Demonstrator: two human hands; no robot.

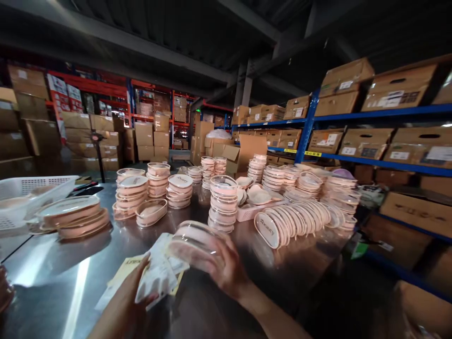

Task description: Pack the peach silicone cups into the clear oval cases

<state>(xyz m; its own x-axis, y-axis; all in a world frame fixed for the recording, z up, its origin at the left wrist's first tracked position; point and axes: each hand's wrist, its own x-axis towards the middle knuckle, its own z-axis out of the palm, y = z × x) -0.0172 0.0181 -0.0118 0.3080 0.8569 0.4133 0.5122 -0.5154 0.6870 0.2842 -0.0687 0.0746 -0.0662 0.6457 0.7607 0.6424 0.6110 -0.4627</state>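
Observation:
My right hand (pixel 226 261) grips an oval pale pink pouch (pixel 192 245) with a clear, shiny cover, tilted above the metal table. My left hand (pixel 132 296) is closed on a white plastic packet (pixel 157 270), its thumb on top and fingertips underneath. A pale yellow printed card (pixel 123 269) shows beside the packet; whether the hand holds it too, I cannot tell. The pouch's near end overlaps the packet in view, and contact between them is unclear. Straight beyond my right hand stands a stack of similar oval pouches (pixel 223 205).
More pouch stacks (pixel 132 193) stand across the metal table (pixel 212 310). At right, a row of pouches (pixel 282 226) leans on edge near a pink basket (pixel 247 214). A white basket (pixel 49 181) sits at left. Part of another person's hand (pixel 5 287) shows at the left edge.

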